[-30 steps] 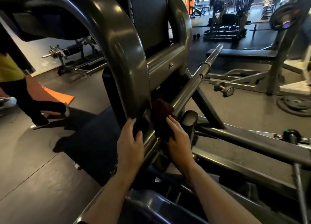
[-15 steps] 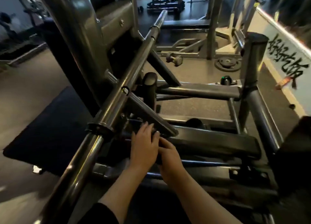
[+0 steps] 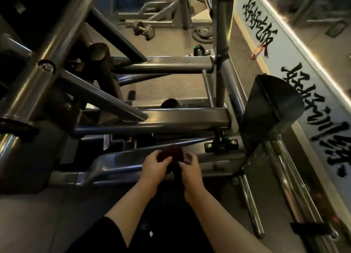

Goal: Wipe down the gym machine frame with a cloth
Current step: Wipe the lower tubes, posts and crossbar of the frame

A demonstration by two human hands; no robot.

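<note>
A dark maroon cloth (image 3: pixel 173 156) is bunched between both hands, just above a low grey beam (image 3: pixel 121 162) of the gym machine frame. My left hand (image 3: pixel 154 168) grips the cloth's left side with curled fingers. My right hand (image 3: pixel 190 170) pinches its right side. The cloth's lower part hangs dark between the hands. Thick grey frame tubes (image 3: pixel 155 118) cross just beyond, and a polished steel bar (image 3: pixel 38 70) slants up on the left.
A black padded block (image 3: pixel 271 106) stands at the right beside chrome guide rods (image 3: pixel 284 176). A wall strip with black painted characters (image 3: pixel 315 93) runs along the right. A dumbbell (image 3: pixel 144 29) and a weight plate (image 3: pixel 203 34) lie on the floor farther back.
My view swung right and down, from the curved upright to the low base. Both hands left the upper frame, dropped to the bottom beam, and now hold the cloth between them.
</note>
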